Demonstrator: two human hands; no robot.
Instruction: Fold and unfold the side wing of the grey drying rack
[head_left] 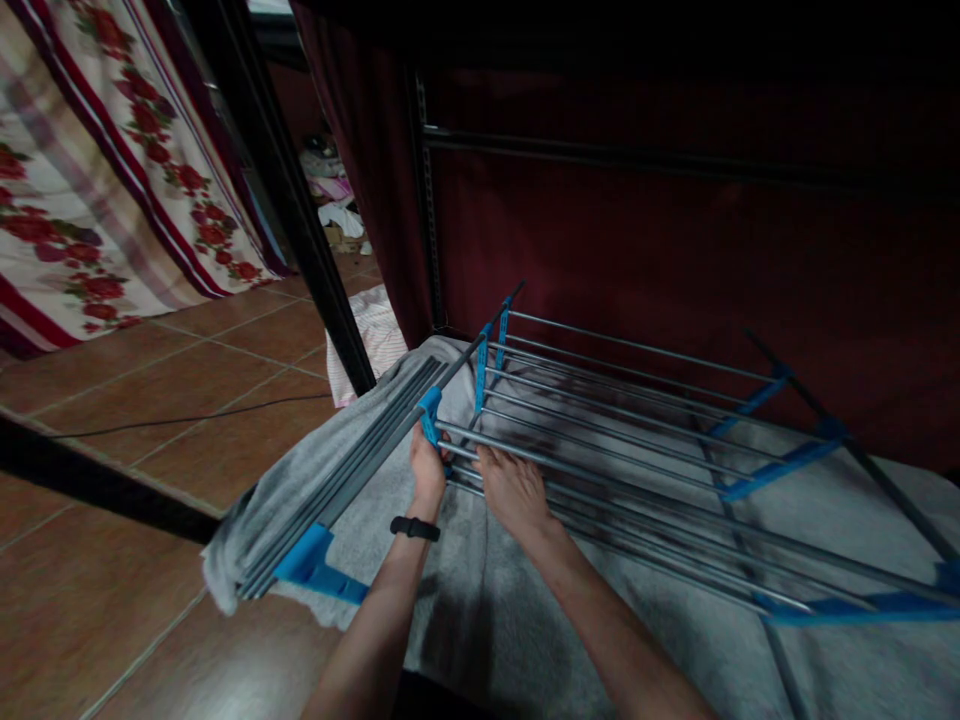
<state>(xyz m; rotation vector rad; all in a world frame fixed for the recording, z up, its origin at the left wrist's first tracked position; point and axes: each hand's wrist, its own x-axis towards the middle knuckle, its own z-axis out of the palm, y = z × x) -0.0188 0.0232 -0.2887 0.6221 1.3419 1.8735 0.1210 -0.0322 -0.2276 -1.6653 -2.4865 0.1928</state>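
A rack of grey metal rods (630, 465) with blue plastic brackets lies across a grey blanket. At its near left corner, my left hand (427, 468), with a dark band on the wrist, closes round a blue bracket (430, 412). My right hand (514, 488) rests over the rods just right of that bracket, its fingers curled onto a rod and their tips partly hidden. Several loose grey rods (352, 465) lie side by side to the left of the hands. Below them sits another blue bracket (319, 570), partly covered by my left forearm.
A grey blanket (592, 650) covers the surface beneath the rack. Black metal posts (300, 220) frame the left side, and a dark red curtain (600, 240) hangs behind. Beyond lie a tiled floor (172, 390), a thin cable (225, 410) and a flowered curtain (112, 180).
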